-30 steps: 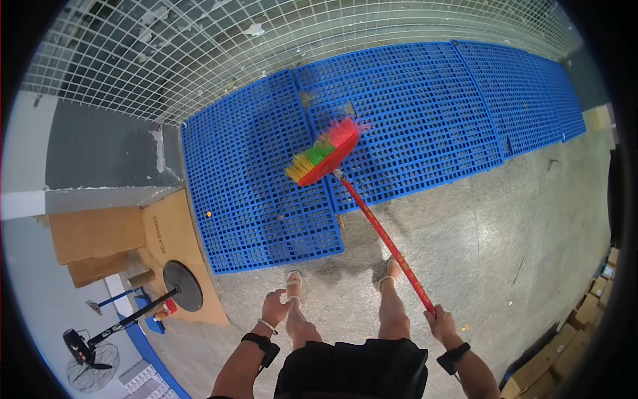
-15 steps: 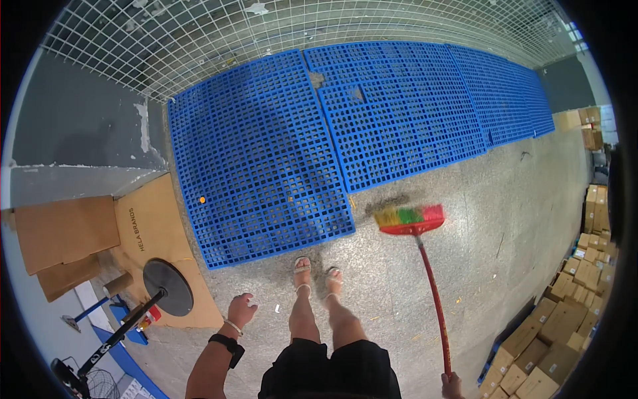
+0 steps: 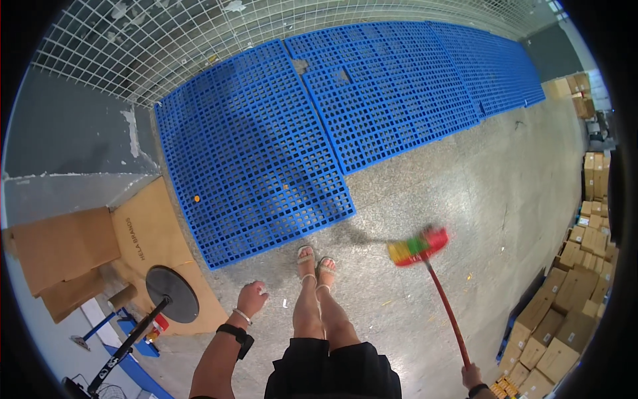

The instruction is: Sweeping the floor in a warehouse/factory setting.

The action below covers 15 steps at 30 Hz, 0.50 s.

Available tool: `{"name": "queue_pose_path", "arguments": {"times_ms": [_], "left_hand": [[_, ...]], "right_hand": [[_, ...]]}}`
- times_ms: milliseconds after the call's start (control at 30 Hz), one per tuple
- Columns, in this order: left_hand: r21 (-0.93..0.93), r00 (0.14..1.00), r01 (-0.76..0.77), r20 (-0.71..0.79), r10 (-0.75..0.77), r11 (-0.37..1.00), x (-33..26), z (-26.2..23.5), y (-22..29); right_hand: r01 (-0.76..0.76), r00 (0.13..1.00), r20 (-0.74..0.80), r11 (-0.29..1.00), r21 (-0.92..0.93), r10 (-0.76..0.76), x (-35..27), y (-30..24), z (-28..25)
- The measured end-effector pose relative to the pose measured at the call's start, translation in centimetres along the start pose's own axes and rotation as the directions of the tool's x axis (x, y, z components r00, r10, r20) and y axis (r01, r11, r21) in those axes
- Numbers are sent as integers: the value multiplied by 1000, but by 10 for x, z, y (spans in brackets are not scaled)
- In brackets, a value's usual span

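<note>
My right hand (image 3: 472,377) is wrapped round the top end of a red broom handle (image 3: 449,312), at the lower right. The broom head (image 3: 417,247), red with yellow, green and pink-red bristles, is blurred by motion just over the grey concrete floor (image 3: 392,312), right of my feet. My left hand (image 3: 252,298) hangs free at the lower left, its fingers loosely bent and partly apart, with no tool in it. A light bracelet and a dark watch (image 3: 237,336) are on that wrist. Small yellowish and white scraps (image 3: 387,303) lie scattered on the floor.
Blue plastic grid pallets (image 3: 259,153) stretch along a white wire mesh (image 3: 193,40). To the left are flattened cardboard (image 3: 149,233) and a pole stand with a round black base (image 3: 172,294). Stacked cardboard boxes (image 3: 565,332) line the right side. An orange round cap (image 3: 197,199) lies on the pallet.
The broom head has swung nearer and tilted, its right end raised. My right hand has moved right and slightly up. My feet have shifted closer together, and the view has moved a little.
</note>
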<state>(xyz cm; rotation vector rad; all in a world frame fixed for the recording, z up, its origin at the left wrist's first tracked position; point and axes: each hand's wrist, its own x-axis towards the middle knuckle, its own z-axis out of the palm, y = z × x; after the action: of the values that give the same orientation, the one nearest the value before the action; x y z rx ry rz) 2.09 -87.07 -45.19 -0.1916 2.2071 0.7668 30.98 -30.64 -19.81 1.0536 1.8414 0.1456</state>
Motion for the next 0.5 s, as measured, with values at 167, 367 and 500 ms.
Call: {"name": "queue_pose_path", "arguments": {"times_ms": [167, 367, 500], "left_hand": [[199, 989, -100, -90, 120, 975, 27, 15, -18], [77, 994, -96, -49, 99, 992, 24, 24, -19], [-39, 994, -42, -105, 37, 998, -13, 0, -69]], "right_hand": [[104, 994, 27, 994, 37, -105, -81, -319, -121], [254, 967, -27, 940, 228, -254, -166, -558, -159], [375, 925, -92, 840, 392, -370, -119, -349, -21]]}}
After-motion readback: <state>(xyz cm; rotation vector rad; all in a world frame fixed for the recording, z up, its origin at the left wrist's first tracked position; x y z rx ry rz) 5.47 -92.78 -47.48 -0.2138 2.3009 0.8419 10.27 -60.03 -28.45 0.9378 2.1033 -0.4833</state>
